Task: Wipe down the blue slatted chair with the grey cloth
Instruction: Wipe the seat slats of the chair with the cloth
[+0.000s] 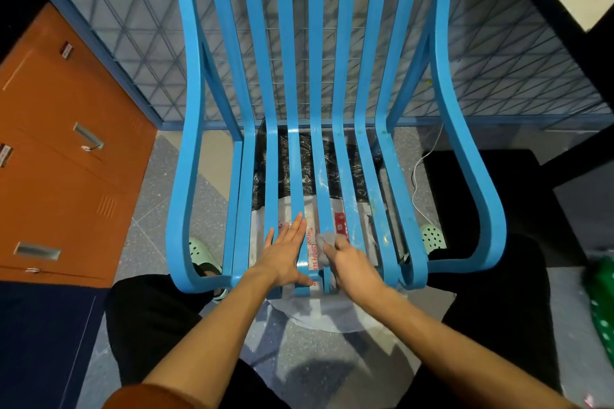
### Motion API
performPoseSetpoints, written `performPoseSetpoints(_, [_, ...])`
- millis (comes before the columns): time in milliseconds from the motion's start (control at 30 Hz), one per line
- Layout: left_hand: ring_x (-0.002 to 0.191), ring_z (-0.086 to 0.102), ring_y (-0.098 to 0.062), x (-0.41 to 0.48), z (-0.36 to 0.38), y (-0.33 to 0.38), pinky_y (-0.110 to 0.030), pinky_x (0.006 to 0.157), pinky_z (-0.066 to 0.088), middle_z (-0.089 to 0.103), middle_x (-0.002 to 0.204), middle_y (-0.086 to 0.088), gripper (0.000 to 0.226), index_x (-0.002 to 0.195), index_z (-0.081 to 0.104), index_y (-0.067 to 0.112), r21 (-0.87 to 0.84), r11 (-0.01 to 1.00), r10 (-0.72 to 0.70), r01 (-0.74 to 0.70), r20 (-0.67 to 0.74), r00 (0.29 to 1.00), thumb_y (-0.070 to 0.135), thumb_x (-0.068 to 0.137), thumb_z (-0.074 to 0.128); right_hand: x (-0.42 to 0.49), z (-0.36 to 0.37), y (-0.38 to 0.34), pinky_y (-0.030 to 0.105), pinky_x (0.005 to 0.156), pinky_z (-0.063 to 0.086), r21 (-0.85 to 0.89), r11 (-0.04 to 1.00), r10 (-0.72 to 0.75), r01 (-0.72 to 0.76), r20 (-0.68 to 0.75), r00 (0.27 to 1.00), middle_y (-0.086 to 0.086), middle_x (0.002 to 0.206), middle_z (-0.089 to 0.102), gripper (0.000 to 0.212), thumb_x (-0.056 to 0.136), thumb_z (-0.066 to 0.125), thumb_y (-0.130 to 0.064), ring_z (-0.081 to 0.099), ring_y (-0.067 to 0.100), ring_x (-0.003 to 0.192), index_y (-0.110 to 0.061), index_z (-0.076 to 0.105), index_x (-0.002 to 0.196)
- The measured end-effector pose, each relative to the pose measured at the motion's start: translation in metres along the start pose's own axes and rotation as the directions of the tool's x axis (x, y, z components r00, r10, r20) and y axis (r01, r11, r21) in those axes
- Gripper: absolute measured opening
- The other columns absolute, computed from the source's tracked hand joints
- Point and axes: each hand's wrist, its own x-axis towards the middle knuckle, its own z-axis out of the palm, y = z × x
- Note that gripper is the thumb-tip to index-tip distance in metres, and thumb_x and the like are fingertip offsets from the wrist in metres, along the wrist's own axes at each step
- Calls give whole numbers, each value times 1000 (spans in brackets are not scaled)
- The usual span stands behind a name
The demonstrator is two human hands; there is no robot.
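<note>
Speckled grey floor beneath a blue slatted chair [345, 149].
Left hand [285, 254] lies flat, fingers spread, on slats; just beside it, right hand [352, 262] pinches a crumpled grey cloth [327, 238].

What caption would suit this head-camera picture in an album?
Right hand rubs a grey cloth along a blue chair slat; left hand lies flat beside.

The chair [319, 109] stood before the person, its front edge between the knees. The left hand [285, 252] lay flat on the seat slats, left of the right hand [352, 266], which pressed the cloth [327, 239] onto a slat. A cabinet [66, 149] stood left of the chair.
</note>
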Motion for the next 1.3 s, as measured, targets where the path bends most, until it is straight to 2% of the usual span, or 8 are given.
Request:
performPoseSetpoints(133, [150, -15, -20, 1, 0, -1, -47, 119, -13, -31, 158, 9, 136, 152, -24, 25, -11, 1000, 0, 0, -12, 1000, 58, 69, 78, -42, 27, 7, 48, 97, 48, -48, 996, -71, 72, 28, 997, 8, 140, 40, 53, 97, 49, -14, 51, 28, 115, -22, 31, 146])
performPoseSetpoints(233, [151, -14, -20, 1, -1, 0, -48, 120, -12, -29, 159, 8, 136, 153, -23, 25, -2, 1000, 2, -2, -18, 1000, 59, 69, 78, -50, 32, 4, 32, 103, 43, -21, 982, -186, 185, -36, 982, -8, 137, 44, 41, 105, 32, -38, 48, 11, 120, -37, 26, 145])
performPoseSetpoints(333, [150, -16, -20, 0, -1, -1, -48, 121, -10, -30, 159, 9, 134, 153, -22, 25, -1, 1000, -3, 3, 3, 1000, 59, 70, 78, -46, 36, 8, 39, 106, 44, -47, 979, -200, 198, -34, 979, -7, 132, 52, 36, 101, 31, -50, 51, 14, 120, -40, 37, 136])
performPoseSetpoints(533, [150, -19, -21, 3, -3, 4, -45, 120, -9, -26, 159, 11, 95, 155, -15, 25, -11, 999, -44, 43, -41, 998, 60, 93, 48, -24, 14, 0, 48, 94, 49, -122, 988, -95, 91, -22, 995, 4, 126, 53, 38, 99, 48, -30, 60, 26, 106, -28, 41, 136])
performPoseSetpoints(700, [151, -15, -19, 6, -6, 6, -46, 121, -6, -15, 163, 10, 70, 157, -4, 24, -5, 999, -40, 40, -141, 989, 46, 103, 34, 16, -10, -5, 44, 87, 54, -105, 994, -10, 9, -12, 1000, 13, 130, 42, 78, 79, 65, 7, 61, 37, 102, -16, 35, 147])
performPoseSetpoints(900, [151, -14, -17, 33, -15, -2, -45, 121, -7, -11, 164, 11, 63, 158, -1, 24, -35, 998, -61, 55, -198, 978, 43, 105, 28, 64, -28, -2, 40, 83, 54, -136, 991, -17, 11, -41, 999, 13, 126, 45, 63, 82, 60, 10, 62, 33, 98, -14, 45, 139])
performPoseSetpoints(1133, [149, -19, -12, 45, -7, -4, -44, 121, -14, -21, 161, 14, 64, 154, -16, 31, -11, 997, -73, 73, -269, 960, 56, 101, 10, 132, -64, 7, 38, 73, 49, -188, 982, -30, 19, -54, 998, 16, 122, 45, 52, 78, 63, 9, 61, 36, 94, -8, 53, 127])
performPoseSetpoints(1300, [149, -18, -10, 52, -2, -8, -46, 122, -10, -21, 160, 15, 64, 153, -19, 34, -26, 996, -85, 81, -286, 955, 59, 102, 10, 191, -101, 16, 42, 88, 53, -112, 992, 56, -64, -76, 996, 20, 126, 48, 38, 80, 65, 7, 61, 39, 102, -2, 62, 117])
